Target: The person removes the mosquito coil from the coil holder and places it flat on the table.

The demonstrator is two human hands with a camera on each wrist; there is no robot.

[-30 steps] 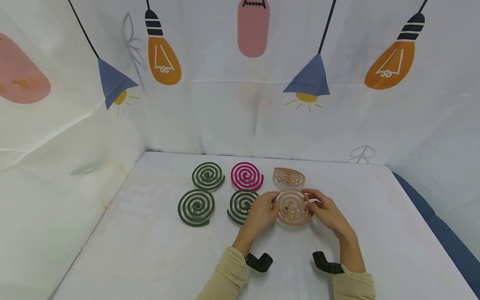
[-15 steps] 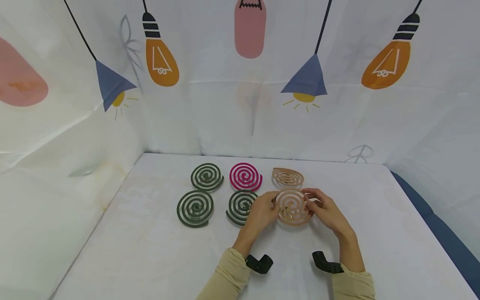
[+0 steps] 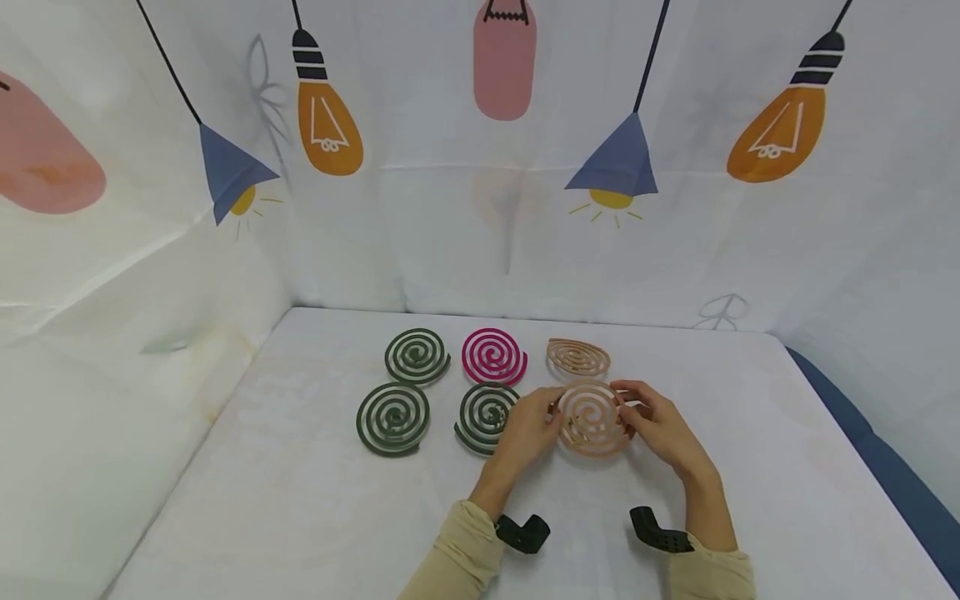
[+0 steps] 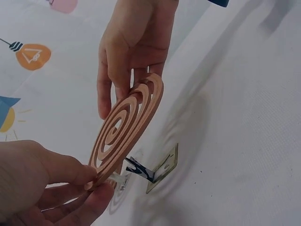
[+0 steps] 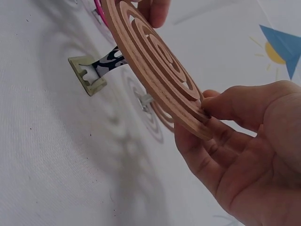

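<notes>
A tan mosquito coil (image 3: 592,414) is held up between both hands. My left hand (image 3: 531,427) pinches its left edge between thumb and fingers. On the opposite edge, my right hand (image 3: 666,427) pinches it too; in the right wrist view the thumb (image 5: 235,106) lies on the upper face. Below the tilted coil stands a small metal coil stand (image 5: 88,74), with a flat gold base and a dark upright strip whose top is hidden behind the coil in that view. Left of my left hand, a green coil (image 3: 474,421) is partly covered by it.
Behind the held coil, another tan coil (image 3: 578,357) sits tilted. A pink coil (image 3: 493,357) and a green coil (image 3: 416,357) stand in that back row, with a green coil (image 3: 393,420) at front left. A white patterned curtain (image 3: 450,233) hangs behind the table.
Both hands and the tan coil have shifted slightly to the right over the stand. The grips look the same, and the other coils keep their places.
</notes>
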